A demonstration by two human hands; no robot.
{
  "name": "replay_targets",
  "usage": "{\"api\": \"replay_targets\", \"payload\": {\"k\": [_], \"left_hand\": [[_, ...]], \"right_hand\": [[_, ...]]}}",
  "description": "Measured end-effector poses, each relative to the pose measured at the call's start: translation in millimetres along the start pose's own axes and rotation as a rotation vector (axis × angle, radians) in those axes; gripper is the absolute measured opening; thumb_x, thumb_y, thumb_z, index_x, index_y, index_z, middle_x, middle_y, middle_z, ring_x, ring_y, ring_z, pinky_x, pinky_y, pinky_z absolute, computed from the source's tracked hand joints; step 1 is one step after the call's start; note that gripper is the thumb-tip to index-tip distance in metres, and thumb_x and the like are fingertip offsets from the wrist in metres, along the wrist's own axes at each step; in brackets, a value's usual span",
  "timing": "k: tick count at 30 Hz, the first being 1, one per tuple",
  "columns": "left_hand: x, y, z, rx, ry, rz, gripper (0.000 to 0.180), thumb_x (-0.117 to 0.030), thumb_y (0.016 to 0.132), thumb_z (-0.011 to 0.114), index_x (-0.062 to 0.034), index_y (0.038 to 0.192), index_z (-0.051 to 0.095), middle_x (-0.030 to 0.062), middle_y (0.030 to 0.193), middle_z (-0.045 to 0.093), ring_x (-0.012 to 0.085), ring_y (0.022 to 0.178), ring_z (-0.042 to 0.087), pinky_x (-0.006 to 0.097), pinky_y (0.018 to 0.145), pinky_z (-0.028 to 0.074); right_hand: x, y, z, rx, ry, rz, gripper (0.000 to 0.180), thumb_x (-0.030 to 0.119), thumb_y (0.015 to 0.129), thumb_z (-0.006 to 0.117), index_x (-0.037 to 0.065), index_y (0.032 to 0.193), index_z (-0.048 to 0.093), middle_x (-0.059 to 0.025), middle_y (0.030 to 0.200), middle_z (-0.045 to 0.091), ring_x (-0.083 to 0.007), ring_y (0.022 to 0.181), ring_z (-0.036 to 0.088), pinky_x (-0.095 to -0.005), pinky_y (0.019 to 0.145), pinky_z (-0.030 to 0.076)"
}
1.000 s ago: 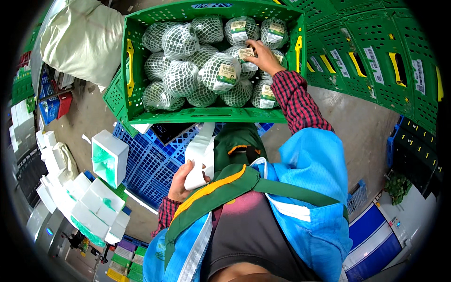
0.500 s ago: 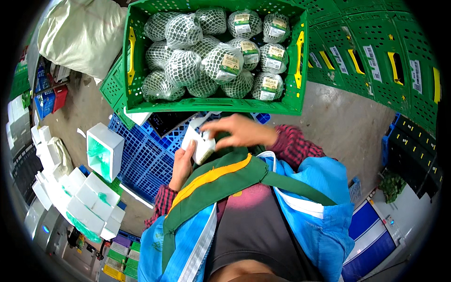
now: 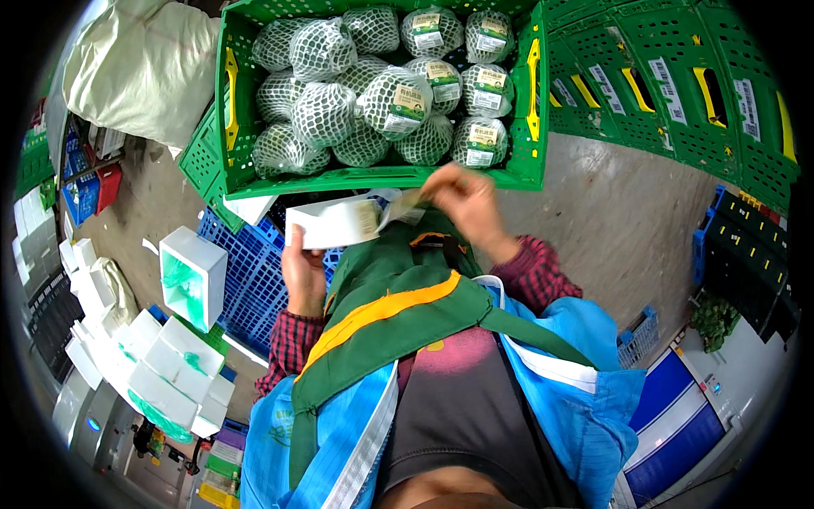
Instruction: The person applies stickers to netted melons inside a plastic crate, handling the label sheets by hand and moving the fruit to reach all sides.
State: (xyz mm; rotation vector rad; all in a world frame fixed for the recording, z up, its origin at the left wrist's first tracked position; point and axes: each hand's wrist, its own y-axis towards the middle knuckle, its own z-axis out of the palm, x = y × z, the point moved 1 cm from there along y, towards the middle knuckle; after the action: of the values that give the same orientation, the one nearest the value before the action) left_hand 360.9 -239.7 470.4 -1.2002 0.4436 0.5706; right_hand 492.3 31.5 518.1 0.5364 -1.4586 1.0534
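Note:
My left hand [image 3: 302, 273] grips a white strip of sticker labels [image 3: 332, 224] and holds it flat in front of my chest. My right hand [image 3: 468, 204] pinches a small label [image 3: 414, 200] at the strip's right end, just below the front rim of a green plastic crate [image 3: 383, 179]. The crate holds several round green fruits in white foam netting [image 3: 322, 114]. Some of them carry labels, like the one at the middle [image 3: 398, 102]. I wear a green and yellow apron over a blue garment.
A blue crate [image 3: 254, 288] lies under the green one. White foam boxes [image 3: 193, 276] are stacked at the left, with more [image 3: 161, 373] lower down. Folded green crates [image 3: 678, 93] lean at the right. A pale sack [image 3: 140, 68] lies at the upper left on a concrete floor [image 3: 610, 220].
My right hand left a fruit in the crate and came back to the label strip, where it now pinches a label. My left hand has raised and levelled the strip.

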Motion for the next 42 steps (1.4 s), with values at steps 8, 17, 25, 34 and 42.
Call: {"api": "replay_targets", "payload": {"k": [8, 17, 25, 34, 42], "left_hand": [[-21, -45, 40, 0.334, 0.093, -0.36, 0.034, -0.028, 0.095, 0.055, 0.0045, 0.103, 0.059, 0.0124, 0.089, 0.064, 0.0246, 0.071, 0.067, 0.034, 0.069, 0.057], [-6, -70, 27, 0.333, -0.073, -0.519, 0.036, -0.026, 0.092, 0.059, 0.0026, 0.115, 0.057, 0.0119, 0.097, 0.065, 0.0225, 0.079, 0.067, 0.034, 0.072, 0.057], [-3, -76, 23, 0.382, -0.034, -0.566, 0.046, -0.033, 0.089, 0.064, 0.0021, 0.118, 0.056, 0.0136, 0.101, 0.065, 0.0226, 0.088, 0.067, 0.035, 0.079, 0.056], [-1, -85, 12, 0.644, 0.112, -0.443, 0.055, -0.035, 0.085, 0.067, 0.0021, 0.124, 0.055, 0.0105, 0.118, 0.062, 0.0186, 0.105, 0.061, 0.032, 0.094, 0.047], [3, -77, 7, 0.691, 0.341, -0.377, 0.039, -0.02, 0.087, 0.065, -0.0004, 0.121, 0.06, 0.0069, 0.115, 0.064, 0.0141, 0.104, 0.059, 0.029, 0.094, 0.045]], "right_hand": [[-118, 103, -94, -0.004, -0.279, 0.259, 0.018, 0.012, 0.081, 0.07, 0.0, 0.093, 0.067, -0.0062, 0.076, 0.067, -0.0123, 0.064, 0.061, -0.0255, 0.059, 0.049], [-101, 110, -75, 0.191, -1.208, -0.262, 0.03, 0.019, 0.077, 0.07, 0.007, 0.1, 0.055, -0.0118, 0.093, 0.059, -0.037, 0.082, 0.061, -0.0474, 0.067, 0.049], [-102, 120, -47, 0.302, -1.444, -0.179, 0.056, 0.046, 0.063, 0.079, 0.003, 0.094, 0.063, -0.0161, 0.088, 0.064, -0.0338, 0.08, 0.064, -0.0428, 0.067, 0.052], [-17, 129, -10, 0.129, -1.252, -0.703, 0.079, 0.035, 0.061, 0.085, 0.014, 0.127, 0.048, -0.0169, 0.123, 0.049, -0.0358, 0.116, 0.047, -0.0465, 0.092, 0.044], [-36, 186, -11, 0.182, -1.181, -0.349, 0.105, 0.039, 0.051, 0.088, 0.012, 0.139, 0.036, -0.0215, 0.133, 0.037, -0.038, 0.125, 0.04, -0.0472, 0.099, 0.044]]}}
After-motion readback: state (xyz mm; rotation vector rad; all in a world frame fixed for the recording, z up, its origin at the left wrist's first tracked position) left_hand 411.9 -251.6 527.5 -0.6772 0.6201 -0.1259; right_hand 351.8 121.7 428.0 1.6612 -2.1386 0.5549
